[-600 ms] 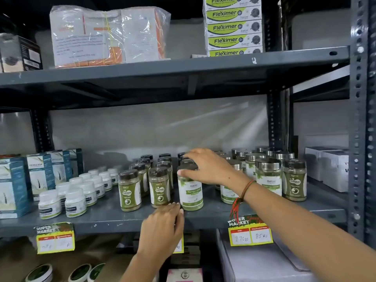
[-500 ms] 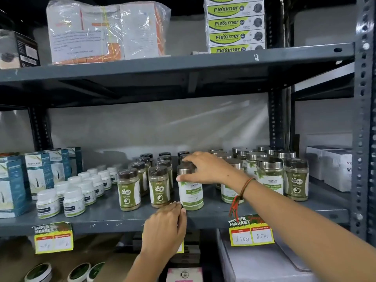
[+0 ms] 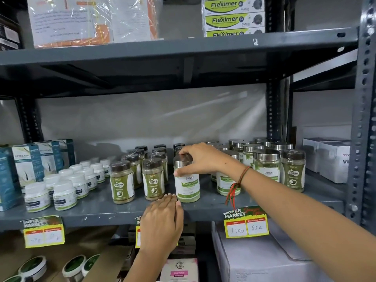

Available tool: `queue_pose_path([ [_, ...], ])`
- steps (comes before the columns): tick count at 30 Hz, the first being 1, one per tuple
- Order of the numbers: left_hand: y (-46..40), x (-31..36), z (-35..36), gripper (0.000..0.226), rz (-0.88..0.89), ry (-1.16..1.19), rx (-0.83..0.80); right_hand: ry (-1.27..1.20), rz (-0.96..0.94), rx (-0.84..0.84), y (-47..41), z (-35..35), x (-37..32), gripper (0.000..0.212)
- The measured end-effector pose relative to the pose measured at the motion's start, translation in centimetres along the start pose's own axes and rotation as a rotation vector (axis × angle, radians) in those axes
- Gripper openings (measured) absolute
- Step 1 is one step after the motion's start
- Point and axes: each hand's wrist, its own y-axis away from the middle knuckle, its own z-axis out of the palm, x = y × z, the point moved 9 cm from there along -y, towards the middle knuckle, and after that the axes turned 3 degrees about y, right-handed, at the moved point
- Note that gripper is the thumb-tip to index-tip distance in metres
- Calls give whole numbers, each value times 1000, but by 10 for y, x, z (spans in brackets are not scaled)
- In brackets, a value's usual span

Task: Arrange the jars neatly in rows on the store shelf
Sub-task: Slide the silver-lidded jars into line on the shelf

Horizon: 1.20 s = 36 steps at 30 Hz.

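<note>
- One clear jar with a silver metal lid and a white-and-green label [image 3: 187, 180] stands upright at the front of the grey metal shelf [image 3: 97, 210], just right of the two front brown-lidded jars of green powder [image 3: 121, 183].
- Right hand [image 3: 203, 159] grasps this jar from above and the side: fingers curl over the lid, thumb presses the shoulder below it. Judgement: the top grip allows sliding or turning the jar without disturbing its neighbours.
- Left hand [image 3: 162, 218] lies flat and relaxed, holding nothing. Fingertips rest on the shelf's front edge, just beside the jar's base. Judgement: it serves as a stop or guide for the front line; contact with the jar cannot be confirmed.
- Brown-lidded jars run back in two files to the left. More silver-lidded jars [image 3: 266, 169] are clustered to the right, behind the right forearm. Judgement: the held jar is being set to start a new front row between the two groups.
- Small white plastic bottles [image 3: 65, 195] and teal cartons [image 3: 26, 163] occupy the shelf's left end, well apart from the work.
- Yellow price tag [image 3: 246, 226] hangs from the shelf edge below the right wrist.
- Against the frame half a second earlier: jar position and both hands are substantially unchanged. The right grip stays on the lid and the left fingertips remain at the edge.
</note>
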Motion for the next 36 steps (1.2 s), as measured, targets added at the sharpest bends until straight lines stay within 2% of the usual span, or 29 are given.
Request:
queue_pose_path([
  [4,1,3,-2,35,-24,-4,-10,-11,13,67,19,-21,4,71],
  [9,2,2,1,39,-48,-1,-35,-123,62,63,63,-56,21,78],
  [16,2,6,-4,40,-60,13,-26,-260,253,106,139,-109,82,62],
  [20,1,5,-5,41,-75,15,-26,-178,394,101,166,-125,130,58],
  [27,2,4,-3,44,-79,15,-59,153,570,-29,194,-117,195,88],
  [31,3,4,-3,44,-88,17,-63,246,673,-63,197,-113,218,91],
  [36,4,5,-6,44,-86,16,-29,297,700,-79,190,-105,231,95],
])
